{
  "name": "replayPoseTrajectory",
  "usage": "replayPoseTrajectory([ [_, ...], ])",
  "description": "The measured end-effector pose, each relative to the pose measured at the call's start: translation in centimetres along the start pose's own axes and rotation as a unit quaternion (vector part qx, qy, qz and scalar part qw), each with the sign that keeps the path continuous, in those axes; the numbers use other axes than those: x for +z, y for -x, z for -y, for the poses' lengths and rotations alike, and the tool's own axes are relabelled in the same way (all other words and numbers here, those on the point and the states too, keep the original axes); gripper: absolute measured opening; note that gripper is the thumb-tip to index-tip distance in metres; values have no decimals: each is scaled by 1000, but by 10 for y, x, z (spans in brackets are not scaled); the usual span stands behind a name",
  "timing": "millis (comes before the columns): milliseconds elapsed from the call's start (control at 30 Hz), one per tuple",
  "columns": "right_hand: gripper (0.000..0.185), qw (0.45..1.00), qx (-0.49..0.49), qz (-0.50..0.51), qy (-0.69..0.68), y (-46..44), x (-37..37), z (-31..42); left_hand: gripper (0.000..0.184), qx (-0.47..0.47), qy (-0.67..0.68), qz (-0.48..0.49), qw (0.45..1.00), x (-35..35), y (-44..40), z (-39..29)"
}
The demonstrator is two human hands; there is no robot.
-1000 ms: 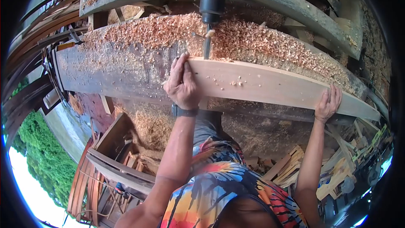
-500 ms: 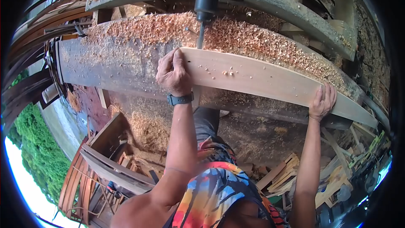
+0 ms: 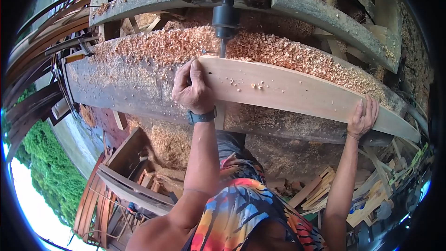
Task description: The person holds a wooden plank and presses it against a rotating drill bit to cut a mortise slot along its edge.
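A long pale wooden board (image 3: 278, 86) with a curved edge lies on the bench, with a few loose chips on its face. My left hand (image 3: 193, 88) is closed around its left end, thumb on top, and a dark watch is on that wrist. Farther along, my right hand (image 3: 363, 117) grips the board near its tapering right end, fingers over the far edge. A drill bit (image 3: 223, 47) in a black chuck (image 3: 226, 21) points down at the board's far edge, just right of my left hand. Whether the bit touches the wood, I cannot tell.
Reddish shavings (image 3: 153, 46) are heaped along the far side of the dark, worn bench plank (image 3: 107, 81). Beyond stand grey timber rails (image 3: 334, 21). A wooden box (image 3: 127, 146) lies at lower left, offcuts (image 3: 320, 188) at lower right.
The whole view has shifted slightly, so the bench, drill and board appear a little lower in the frame. Both hands keep their hold on the board.
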State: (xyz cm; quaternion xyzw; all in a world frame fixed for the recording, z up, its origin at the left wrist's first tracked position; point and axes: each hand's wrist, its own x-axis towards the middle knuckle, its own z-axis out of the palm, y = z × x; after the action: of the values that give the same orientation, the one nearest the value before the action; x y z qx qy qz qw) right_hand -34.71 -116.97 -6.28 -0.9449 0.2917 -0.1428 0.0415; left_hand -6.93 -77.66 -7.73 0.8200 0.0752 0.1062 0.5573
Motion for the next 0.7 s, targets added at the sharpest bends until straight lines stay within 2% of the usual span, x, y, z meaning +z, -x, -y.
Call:
replayPoseTrajectory([
  [100, 35, 1000, -2, -11, -1, -7, 2, 0, 11, -37, 36, -4, 999, 4, 0, -8],
  [300, 34, 1000, 2, -15, -9, -14, 6, -4, 18, 33, 11, 24, 999, 5, -4, -1],
  [533, 34, 1000, 13, -23, -13, -13, 12, -10, 23, 31, 57, 102, 993, 1, -9, -5],
  [700, 33, 999, 8, -21, -22, -13, 13, -13, 24, -9, 42, 156, 987, -7, -11, -11],
])
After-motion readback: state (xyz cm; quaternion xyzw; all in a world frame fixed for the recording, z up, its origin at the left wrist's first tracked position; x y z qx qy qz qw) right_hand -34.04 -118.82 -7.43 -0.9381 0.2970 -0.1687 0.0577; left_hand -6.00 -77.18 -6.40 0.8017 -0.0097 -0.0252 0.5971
